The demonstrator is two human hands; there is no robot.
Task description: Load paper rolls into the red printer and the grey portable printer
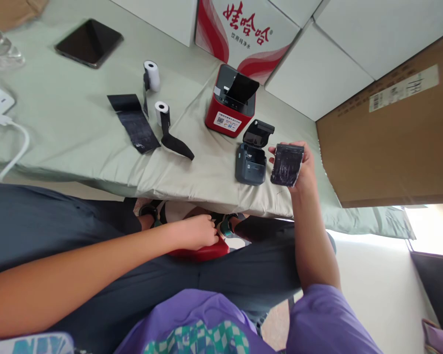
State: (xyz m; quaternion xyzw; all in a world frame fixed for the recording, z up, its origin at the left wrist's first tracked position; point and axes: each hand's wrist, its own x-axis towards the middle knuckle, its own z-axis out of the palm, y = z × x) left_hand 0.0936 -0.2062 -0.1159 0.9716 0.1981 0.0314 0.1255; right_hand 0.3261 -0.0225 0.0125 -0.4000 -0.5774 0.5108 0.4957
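A seated person's right hand (pixel 300 162) reaches over the edge of a green-covered table (pixel 70 132), fingers wrapped around a crinkled black wrapper (pixel 287 164). Just beyond its fingertips, to their left, sits a small dark printer (pixel 250 164) with its lid open; farther past them stands a red printer (pixel 231 105). The left hand (pixel 197 232) rests in the lap, fingers curled closed on a red object (pixel 203 251). Two paper rolls (pixel 152 73) lie well apart from both hands.
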